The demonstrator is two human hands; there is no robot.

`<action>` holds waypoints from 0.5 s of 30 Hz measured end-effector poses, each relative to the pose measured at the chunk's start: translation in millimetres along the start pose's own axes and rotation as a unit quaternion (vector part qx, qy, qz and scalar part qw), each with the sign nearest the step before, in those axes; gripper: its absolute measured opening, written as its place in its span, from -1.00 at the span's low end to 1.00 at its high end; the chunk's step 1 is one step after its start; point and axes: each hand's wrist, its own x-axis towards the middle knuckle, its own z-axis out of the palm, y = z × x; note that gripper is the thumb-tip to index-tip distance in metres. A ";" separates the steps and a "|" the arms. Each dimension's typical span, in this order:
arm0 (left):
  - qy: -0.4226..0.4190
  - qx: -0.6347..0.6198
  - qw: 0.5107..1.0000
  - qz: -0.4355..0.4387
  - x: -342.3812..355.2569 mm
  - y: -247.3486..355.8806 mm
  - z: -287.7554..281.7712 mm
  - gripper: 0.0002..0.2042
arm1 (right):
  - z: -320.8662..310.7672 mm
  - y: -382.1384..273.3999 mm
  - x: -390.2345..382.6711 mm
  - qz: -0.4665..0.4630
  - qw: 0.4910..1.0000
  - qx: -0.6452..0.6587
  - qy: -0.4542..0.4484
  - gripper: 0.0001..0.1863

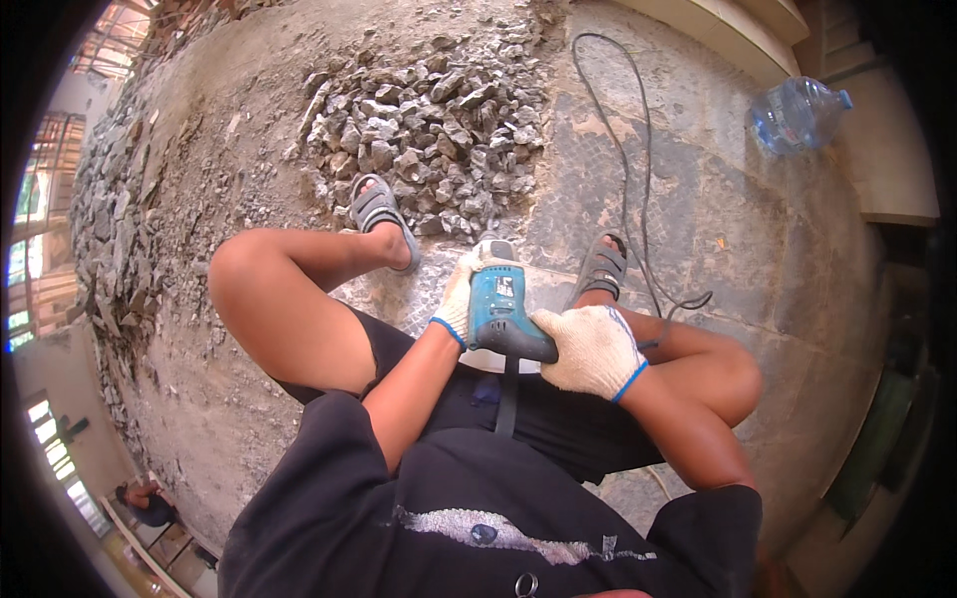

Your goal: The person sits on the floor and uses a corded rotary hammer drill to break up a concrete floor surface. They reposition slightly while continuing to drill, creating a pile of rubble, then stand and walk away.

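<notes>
A teal and black hammer drill (498, 299) is between my knees, its front end pointing away from me toward the edge of the broken stone. My left hand (456, 302), in a white knit glove with a blue cuff, is closed along the left side of the tool near its front. On the rear handle, at the right, my gloved right hand (590, 349) is wrapped round the grip. The bit and its contact point are hidden by the tool's body. A dark cord (646, 199) loops over the floor beyond my right foot and runs back toward my right hand.
A heap of broken grey stones (429, 130) lies just ahead of my left foot, with more rubble (110, 219) at far left. A clear blue plastic jug (793, 115) stands at the upper right by pale steps (718, 35). Another person (150, 503) is at the lower left.
</notes>
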 end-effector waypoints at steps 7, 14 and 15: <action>-0.001 -0.098 0.995 -0.001 -36.8 1.9 5.8 -0.53 | -13.4 -11.6 -1.8 -0.036 0.999 -0.012 0.023 -0.48; 0.044 0.050 0.998 -0.001 -45.0 -46.8 27.5 -0.51 | -35.5 -25.5 -52.9 0.055 0.996 -0.057 0.031 -0.48; 0.044 0.037 0.998 -0.008 -43.4 -54.8 27.9 -0.50 | -32.7 -25.6 -52.5 0.066 0.995 -0.066 0.020 -0.50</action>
